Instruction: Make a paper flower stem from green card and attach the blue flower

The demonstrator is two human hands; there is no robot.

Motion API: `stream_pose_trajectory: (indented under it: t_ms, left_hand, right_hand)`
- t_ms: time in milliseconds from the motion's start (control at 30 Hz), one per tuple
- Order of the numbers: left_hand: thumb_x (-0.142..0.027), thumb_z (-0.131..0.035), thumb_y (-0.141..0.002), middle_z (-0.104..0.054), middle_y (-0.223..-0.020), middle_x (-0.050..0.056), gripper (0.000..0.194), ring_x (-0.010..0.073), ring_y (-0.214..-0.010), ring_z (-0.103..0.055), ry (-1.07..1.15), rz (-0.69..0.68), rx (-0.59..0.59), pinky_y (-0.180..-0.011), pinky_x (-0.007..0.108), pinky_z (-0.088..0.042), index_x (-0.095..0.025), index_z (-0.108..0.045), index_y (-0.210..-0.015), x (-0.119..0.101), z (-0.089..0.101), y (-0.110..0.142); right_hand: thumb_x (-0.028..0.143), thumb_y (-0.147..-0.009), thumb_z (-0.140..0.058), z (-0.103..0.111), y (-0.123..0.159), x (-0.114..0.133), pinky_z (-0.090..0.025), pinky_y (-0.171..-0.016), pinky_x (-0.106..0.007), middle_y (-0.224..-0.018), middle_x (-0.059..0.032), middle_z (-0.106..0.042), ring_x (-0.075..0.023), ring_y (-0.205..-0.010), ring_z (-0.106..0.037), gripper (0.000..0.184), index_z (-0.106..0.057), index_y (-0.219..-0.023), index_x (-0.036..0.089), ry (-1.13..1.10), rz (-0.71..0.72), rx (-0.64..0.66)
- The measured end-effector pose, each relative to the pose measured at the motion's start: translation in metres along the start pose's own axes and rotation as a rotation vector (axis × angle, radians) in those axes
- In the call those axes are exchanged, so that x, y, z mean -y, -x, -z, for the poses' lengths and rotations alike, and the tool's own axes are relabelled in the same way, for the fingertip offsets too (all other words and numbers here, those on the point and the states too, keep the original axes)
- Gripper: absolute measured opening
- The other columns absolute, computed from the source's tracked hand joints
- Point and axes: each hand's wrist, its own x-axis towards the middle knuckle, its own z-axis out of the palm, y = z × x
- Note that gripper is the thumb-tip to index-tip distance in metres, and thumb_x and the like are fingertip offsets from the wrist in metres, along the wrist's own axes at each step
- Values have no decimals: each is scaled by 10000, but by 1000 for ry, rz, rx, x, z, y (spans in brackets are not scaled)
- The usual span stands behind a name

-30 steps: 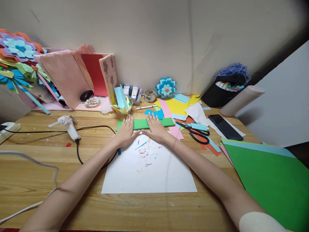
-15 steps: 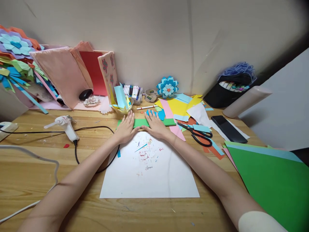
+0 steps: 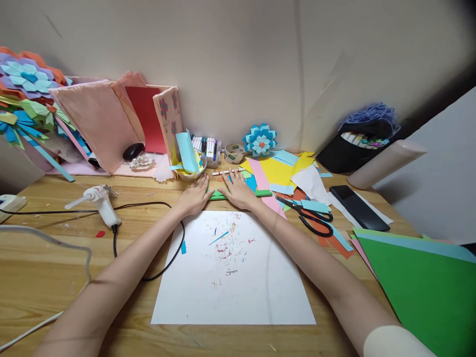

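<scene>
Left hand (image 3: 195, 197) and right hand (image 3: 237, 192) lie palm-down at full reach, fingers spread, grasping nothing; both rest on a narrow piece of green paper (image 3: 264, 193). Nearest to the person is the bare front of the desk (image 3: 208, 342), then a white sheet (image 3: 238, 302) flecked with color, a thin blue sliver (image 3: 218, 238) on it. Just past the sheet's far edge lies the green piece, running crosswise under both palms, its right end sticking out toward the scissors (image 3: 302, 210). The step in hand looks like pressing or rolling this paper; the move calls for level palms and equal force, so that it stays straight. Farther back are paper scraps (image 3: 282, 168), and behind them a blue paper flower (image 3: 260, 141) near the wall.

Fingers cover the green piece's left end and much of its length, so whether it is a tube or a flat fold cannot be told. The stacked green sheets (image 3: 435, 292) run out of view at right.
</scene>
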Motion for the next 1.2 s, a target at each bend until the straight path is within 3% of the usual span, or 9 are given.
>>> stream_pose_trajectory:
  t_ms: [500,767,1100,1200]
  left_hand:
    - [-458,-186,-882,-250,-1431,109,605,178,-1316,-210,75,-13,-34,-1074,331,-197,-94,-233,-1362,7,4,-18]
    - [-325,-305,-875,-427,-1323,46,426,156,-1216,-385,251,-160,-123,-1016,302,-317,-213,-404,-1274,9,2,-25]
    - [-298,-348,-865,-405,-1315,69,348,183,-1194,-400,285,-83,-147,-1004,324,-332,-183,-499,-1156,15,-6,-44]
    - [-281,-326,-873,-447,-1240,73,304,176,-1136,-441,292,-120,-188,-959,319,-370,-181,-527,-1078,12,-4,-44]
  right_hand:
    - [591,-851,-159,1,-22,-8,-64,-1072,-448,-1477,-49,-54,-237,-1344,27,673,-184,-1393,193,-82,-7,-36]
    - [574,-862,-148,4,-28,-7,-87,-1072,-430,-1467,-44,-137,-231,-1345,-35,635,-334,-1339,198,-102,-1,-49]
    - [589,-851,-168,1,-44,-14,-61,-1070,-431,-1452,-93,-188,-241,-1339,-87,673,-298,-1352,159,-59,-9,-126]
    - [588,-850,-176,0,-49,-16,-63,-1070,-423,-1448,-101,-198,-238,-1336,-106,676,-308,-1345,147,-59,-7,-139]
